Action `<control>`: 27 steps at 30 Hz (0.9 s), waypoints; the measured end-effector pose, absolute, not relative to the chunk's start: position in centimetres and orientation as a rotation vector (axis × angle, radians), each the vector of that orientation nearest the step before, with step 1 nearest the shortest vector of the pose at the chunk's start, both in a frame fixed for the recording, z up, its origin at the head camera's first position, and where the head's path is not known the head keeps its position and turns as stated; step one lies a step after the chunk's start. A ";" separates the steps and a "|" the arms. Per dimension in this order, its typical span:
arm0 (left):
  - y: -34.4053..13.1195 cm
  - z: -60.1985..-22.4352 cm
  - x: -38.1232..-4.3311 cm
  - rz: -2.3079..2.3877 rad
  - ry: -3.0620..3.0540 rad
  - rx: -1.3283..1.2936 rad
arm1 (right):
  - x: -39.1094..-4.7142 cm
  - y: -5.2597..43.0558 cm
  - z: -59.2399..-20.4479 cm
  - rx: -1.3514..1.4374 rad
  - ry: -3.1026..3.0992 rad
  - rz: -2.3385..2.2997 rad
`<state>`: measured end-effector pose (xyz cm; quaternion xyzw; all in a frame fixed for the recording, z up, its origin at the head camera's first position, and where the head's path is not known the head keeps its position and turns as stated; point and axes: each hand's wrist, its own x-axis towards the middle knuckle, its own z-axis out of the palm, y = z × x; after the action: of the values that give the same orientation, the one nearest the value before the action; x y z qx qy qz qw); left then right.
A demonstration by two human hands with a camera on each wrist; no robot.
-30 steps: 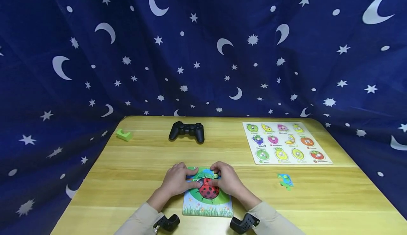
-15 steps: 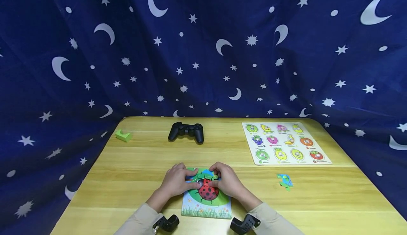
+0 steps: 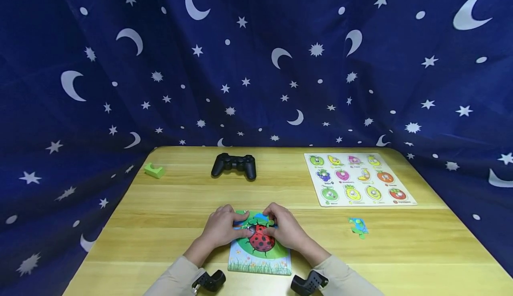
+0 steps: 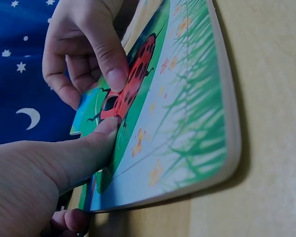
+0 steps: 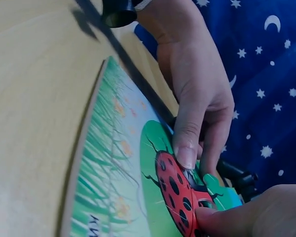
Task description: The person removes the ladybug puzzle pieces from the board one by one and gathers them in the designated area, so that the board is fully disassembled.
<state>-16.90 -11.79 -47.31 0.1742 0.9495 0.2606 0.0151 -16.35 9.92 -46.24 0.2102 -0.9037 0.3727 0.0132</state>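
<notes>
A ladybug jigsaw puzzle (image 3: 259, 264) lies on the wooden table, with grass and flowers along its near side. My left hand (image 3: 220, 228) grips its upper left part, the left thumb (image 4: 96, 142) pressing by the ladybug's head and the other fingers bent at the edge. From the other side my right hand (image 3: 287, 228) sets its thumb (image 4: 112, 61) on the red back. Its curled index finger meets a green and blue puzzle piece (image 5: 222, 192) at the top, which sits unevenly against its neighbours. The hands partly cover the puzzle's upper corners.
A loose turtle-like puzzle piece (image 3: 359, 227) lies to the right. Behind it is a fruit peg board (image 3: 312, 178). A black game controller (image 3: 234, 166) and a green notched block (image 3: 154, 171) are toward the back, before a blue star-patterned curtain (image 3: 240, 64).
</notes>
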 end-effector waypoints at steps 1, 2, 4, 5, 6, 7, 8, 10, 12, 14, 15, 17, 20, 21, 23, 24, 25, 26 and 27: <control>-11.8 -47.3 -16.9 0.812 2.955 0.544 | -16.3 9.9 -46.3 0.657 -2.811 1.136; -11.8 -47.3 -16.9 0.811 2.955 0.546 | -16.2 9.8 -46.3 0.660 -2.806 1.111; -11.8 -47.4 -16.9 0.810 2.954 0.549 | -16.0 9.8 -46.3 0.677 -2.788 1.054; -11.8 -47.4 -16.9 0.808 2.954 0.550 | -15.9 9.8 -46.3 0.690 -2.777 1.028; -11.8 -47.4 -16.9 0.806 2.954 0.550 | -15.8 9.8 -46.3 0.700 -2.768 1.016; -11.8 -47.4 -16.9 0.806 2.954 0.551 | -15.8 9.8 -46.3 0.722 -2.754 0.994; -11.8 -47.4 -16.9 0.807 2.955 0.550 | -15.7 9.8 -46.3 0.735 -2.749 0.985; -11.8 -47.4 -16.9 0.806 2.957 0.548 | -15.7 9.9 -46.3 0.754 -2.745 0.978; -11.8 -47.4 -17.0 0.800 2.962 0.549 | -15.7 9.9 -46.2 0.735 -2.766 1.000; -11.8 -47.3 -17.0 0.792 2.967 0.553 | -15.7 9.8 -46.0 0.704 -2.787 1.006; -11.8 -47.3 -17.0 0.792 2.967 0.555 | -15.8 9.8 -46.0 0.689 -2.794 1.004; -11.8 -47.2 -17.0 0.793 2.966 0.558 | -15.8 9.7 -45.9 0.657 -2.808 0.995; -11.9 -47.2 -17.0 0.803 2.956 0.556 | -15.7 9.7 -45.8 0.609 -2.812 0.994; -11.9 -47.2 -16.9 0.808 2.952 0.559 | -15.7 9.8 -45.8 0.588 -2.809 1.020; -12.0 -47.2 -16.9 0.809 2.947 0.563 | -15.6 10.3 -45.7 0.531 -2.797 1.082; -12.1 -47.2 -16.8 0.810 2.945 0.564 | -15.5 10.8 -45.7 0.496 -2.784 1.118; -12.2 -47.3 -16.8 0.810 2.943 0.563 | -15.5 11.4 -45.7 0.458 -2.771 1.148; -12.3 -47.3 -16.7 0.809 2.942 0.564 | -15.4 12.1 -45.6 0.424 -2.755 1.176; -12.5 -47.3 -16.7 0.806 2.943 0.563 | -15.3 13.0 -45.6 0.392 -2.739 1.197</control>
<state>-16.72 -12.48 -47.29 0.1814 0.9483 0.2597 0.0194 -15.32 13.04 -45.62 0.1296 -0.9067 0.3964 0.0633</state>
